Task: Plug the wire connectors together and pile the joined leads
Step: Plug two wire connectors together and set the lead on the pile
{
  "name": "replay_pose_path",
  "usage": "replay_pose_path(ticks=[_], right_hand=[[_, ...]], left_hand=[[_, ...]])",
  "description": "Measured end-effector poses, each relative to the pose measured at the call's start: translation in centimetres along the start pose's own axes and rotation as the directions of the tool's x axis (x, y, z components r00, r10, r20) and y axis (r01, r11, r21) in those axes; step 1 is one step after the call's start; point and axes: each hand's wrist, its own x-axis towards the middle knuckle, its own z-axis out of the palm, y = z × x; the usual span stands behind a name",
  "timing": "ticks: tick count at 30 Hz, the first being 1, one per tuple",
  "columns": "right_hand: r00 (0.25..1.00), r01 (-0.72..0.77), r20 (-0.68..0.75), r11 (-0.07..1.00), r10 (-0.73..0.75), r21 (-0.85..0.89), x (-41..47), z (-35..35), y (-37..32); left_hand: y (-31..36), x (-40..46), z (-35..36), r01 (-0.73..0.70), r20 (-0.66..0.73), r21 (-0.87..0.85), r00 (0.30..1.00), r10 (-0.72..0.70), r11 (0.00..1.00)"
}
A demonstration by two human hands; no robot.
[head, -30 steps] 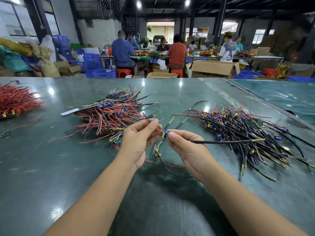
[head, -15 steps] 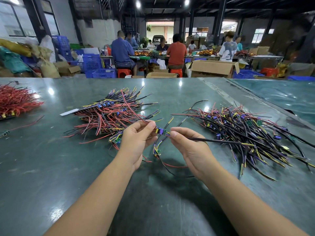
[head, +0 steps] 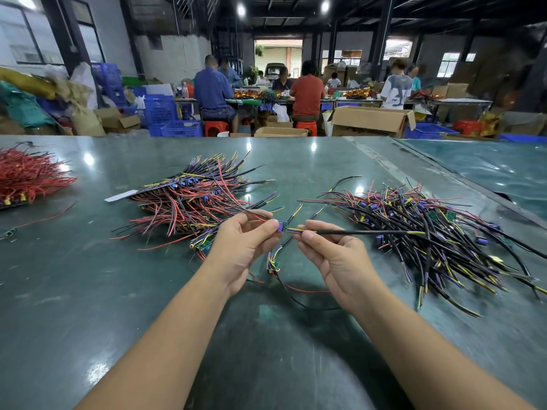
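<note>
My left hand (head: pixel 242 247) pinches a small blue connector (head: pixel 281 225) with red leads, held above the green table (head: pixel 88 291). My right hand (head: pixel 334 255) pinches the yellow-tipped end of a black sheathed lead (head: pixel 364 232) that sticks out to the right. The two ends meet between my fingertips; whether they are mated is hidden. A pile of red and black leads (head: pixel 189 202) lies behind my left hand. A second pile of black, yellow and purple leads (head: pixel 429 232) lies to the right. A few loose leads (head: pixel 273 261) lie under my hands.
A heap of red wires (head: pixel 29 176) sits at the far left of the table. A second green table (head: pixel 488 167) adjoins on the right. Beyond the far edge, several people sit at benches among cardboard boxes (head: pixel 370 121) and blue crates (head: pixel 165 113).
Both hands have lifted slightly and drawn a little apart. The black lead in my right hand now points more level to the right.
</note>
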Motion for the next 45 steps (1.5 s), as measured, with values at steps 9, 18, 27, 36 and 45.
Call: replay_pose_path(ticks=[9, 18, 27, 36, 45], right_hand=[[0.978, 0.163, -0.156, 0.976, -0.141, 0.141, 0.0, 0.5, 0.3], [0.984, 0.178, 0.009, 0.981, -0.178, -0.077, -0.4, 0.8, -0.3], [0.946, 0.318, -0.019, 0.937, -0.324, -0.144, -0.1, 0.9, -0.7], [0.921, 0.266, -0.320, 0.959, -0.222, 0.099, 4.5, -2.2, -5.7], [0.993, -0.066, -0.114, 0.679, -0.027, -0.732, 2.7, -2.6, -2.8]], left_hand=[[-1.1, -0.5, 1.3, -0.105, 0.030, 0.001, 0.994, 0.105, 0.995], [-0.6, -0.1, 0.9, -0.028, -0.019, -0.242, 1.000, 0.024, 0.970], [-0.5, -0.5, 1.3, -0.017, 0.023, -0.256, 0.999, 0.024, 0.966], [-0.4, 0.0, 0.3, 0.069, -0.016, -0.185, 0.997, -0.073, 0.980], [-0.7, 1.8, -2.6, -0.107, -0.115, 0.785, 0.943, 0.312, 0.611]])
